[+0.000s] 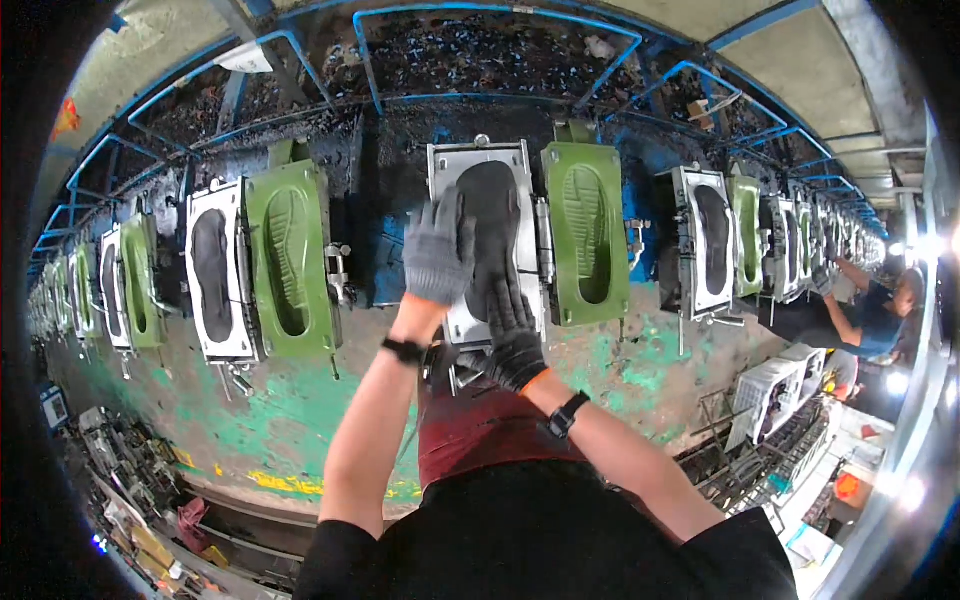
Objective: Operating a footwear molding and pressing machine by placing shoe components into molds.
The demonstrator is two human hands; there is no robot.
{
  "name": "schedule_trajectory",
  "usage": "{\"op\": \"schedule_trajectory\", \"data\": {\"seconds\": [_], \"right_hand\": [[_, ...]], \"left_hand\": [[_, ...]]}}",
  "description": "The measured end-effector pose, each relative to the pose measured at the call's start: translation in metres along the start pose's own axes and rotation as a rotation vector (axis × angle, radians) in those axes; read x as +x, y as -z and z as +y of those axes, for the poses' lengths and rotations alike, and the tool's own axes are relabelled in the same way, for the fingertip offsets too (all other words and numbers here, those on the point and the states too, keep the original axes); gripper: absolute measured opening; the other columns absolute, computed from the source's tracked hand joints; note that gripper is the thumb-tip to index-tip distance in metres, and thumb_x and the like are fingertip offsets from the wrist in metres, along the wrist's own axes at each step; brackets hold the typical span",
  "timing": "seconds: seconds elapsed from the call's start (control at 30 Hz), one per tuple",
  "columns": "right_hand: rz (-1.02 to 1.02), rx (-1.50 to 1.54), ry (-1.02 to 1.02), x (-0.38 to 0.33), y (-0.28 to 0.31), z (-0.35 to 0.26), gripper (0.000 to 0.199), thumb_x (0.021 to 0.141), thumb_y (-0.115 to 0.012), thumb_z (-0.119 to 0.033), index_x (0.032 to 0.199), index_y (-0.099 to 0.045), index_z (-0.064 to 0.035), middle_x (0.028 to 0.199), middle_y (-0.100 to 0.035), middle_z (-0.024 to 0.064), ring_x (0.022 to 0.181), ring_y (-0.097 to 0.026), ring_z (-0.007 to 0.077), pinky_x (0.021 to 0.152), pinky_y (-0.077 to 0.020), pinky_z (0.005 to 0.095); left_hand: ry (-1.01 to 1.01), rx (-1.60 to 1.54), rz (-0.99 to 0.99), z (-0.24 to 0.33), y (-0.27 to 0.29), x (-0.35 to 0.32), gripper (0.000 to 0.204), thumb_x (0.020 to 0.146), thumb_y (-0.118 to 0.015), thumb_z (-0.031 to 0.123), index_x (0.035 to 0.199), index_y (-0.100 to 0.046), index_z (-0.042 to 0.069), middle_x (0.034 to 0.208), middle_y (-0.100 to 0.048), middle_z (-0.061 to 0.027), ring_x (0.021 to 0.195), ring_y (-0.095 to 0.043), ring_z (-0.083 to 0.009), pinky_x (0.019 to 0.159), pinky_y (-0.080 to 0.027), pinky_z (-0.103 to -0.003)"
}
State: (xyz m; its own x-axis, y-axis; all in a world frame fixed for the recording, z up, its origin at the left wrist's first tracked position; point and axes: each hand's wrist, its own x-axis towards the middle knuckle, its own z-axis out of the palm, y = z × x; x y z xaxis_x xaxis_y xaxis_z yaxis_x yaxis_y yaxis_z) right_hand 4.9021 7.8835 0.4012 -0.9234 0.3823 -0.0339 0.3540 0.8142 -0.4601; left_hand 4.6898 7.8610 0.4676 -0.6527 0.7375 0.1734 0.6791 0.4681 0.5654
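Note:
A shoe-sole mould lies open before me, with its silver half (462, 157) on the left and its green half (556, 235) on the right. A black, sole-shaped piece (490, 215) covers the middle of the silver half. My left hand (438, 250), in a grey knit glove, rests along the left side of that piece; its fingers point away from me and are slightly blurred. My right hand (514, 345), in a darker glove, lies on the near end of the piece with fingers stretched out flat. Whether anything is under either palm is hidden.
More open moulds stand in a row, such as a green half (290, 255) on the left and a silver half (708, 245) on the right. Behind runs a blue pipe frame (500, 8). Another person (875, 315) works at the far right, near white crates (775, 395).

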Motion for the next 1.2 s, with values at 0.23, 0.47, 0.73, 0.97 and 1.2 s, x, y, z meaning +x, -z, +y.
{"op": "schedule_trajectory", "data": {"seconds": [0.23,0.47,0.73,0.97,1.2], "right_hand": [[-0.146,0.166,0.002,-0.029,0.028,0.002,0.126,0.066,-0.083,-0.052,0.154,-0.016,0.0092,0.16,-0.015,0.0333,0.15,-0.017,0.0475,0.123,-0.0125,0.055],[-0.09,0.166,0.026,-0.04,0.027,0.037,0.117,0.061,-0.082,-0.054,0.146,-0.036,0.0117,0.159,-0.022,0.032,0.149,-0.019,0.0469,0.121,-0.0134,0.0603],[-0.153,0.233,0.091,-0.047,0.031,0.05,0.125,0.059,-0.081,-0.059,0.147,-0.031,0.0137,0.159,-0.017,0.035,0.148,-0.017,0.0507,0.12,-0.0122,0.0622],[-0.286,0.211,0.12,-0.04,0.041,0.063,0.124,0.067,-0.074,-0.067,0.151,-0.027,0.0095,0.162,-0.016,0.031,0.151,-0.012,0.0467,0.121,-0.0089,0.0609],[-0.188,0.216,0.246,-0.046,0.037,0.076,0.075,0.071,-0.074,-0.051,0.122,-0.063,0.0028,0.136,-0.053,0.0315,0.134,-0.045,0.0432,0.108,-0.038,0.0556]], "left_hand": [[-0.212,0.287,-0.057,0.009,-0.086,-0.014,0.068,0.093,-0.054,0.038,0.147,-0.042,-0.003,0.155,-0.034,-0.0253,0.146,-0.025,-0.0455,0.121,-0.013,-0.061],[-0.302,0.351,-0.177,0.035,-0.096,0.019,0.071,0.087,-0.062,0.044,0.137,-0.049,-0.005,0.144,-0.045,-0.0263,0.136,-0.038,-0.0465,0.116,-0.021,-0.064],[-0.216,0.35,-0.099,0.042,-0.107,0.071,0.063,0.076,-0.071,0.038,0.125,-0.059,0.0,0.131,-0.058,-0.0209,0.123,-0.052,-0.0435,0.11,-0.037,-0.054],[-0.159,0.291,-0.329,0.038,-0.087,0.099,0.051,0.085,-0.065,0.032,0.129,-0.059,0.008,0.127,-0.06,-0.0181,0.116,-0.055,-0.0404,0.103,-0.042,-0.051],[-0.138,0.495,-0.137,0.044,-0.115,0.002,0.079,0.089,-0.056,0.042,0.145,-0.038,-0.011,0.152,-0.034,-0.0311,0.141,-0.025,-0.0552,0.118,-0.015,-0.067]]}}
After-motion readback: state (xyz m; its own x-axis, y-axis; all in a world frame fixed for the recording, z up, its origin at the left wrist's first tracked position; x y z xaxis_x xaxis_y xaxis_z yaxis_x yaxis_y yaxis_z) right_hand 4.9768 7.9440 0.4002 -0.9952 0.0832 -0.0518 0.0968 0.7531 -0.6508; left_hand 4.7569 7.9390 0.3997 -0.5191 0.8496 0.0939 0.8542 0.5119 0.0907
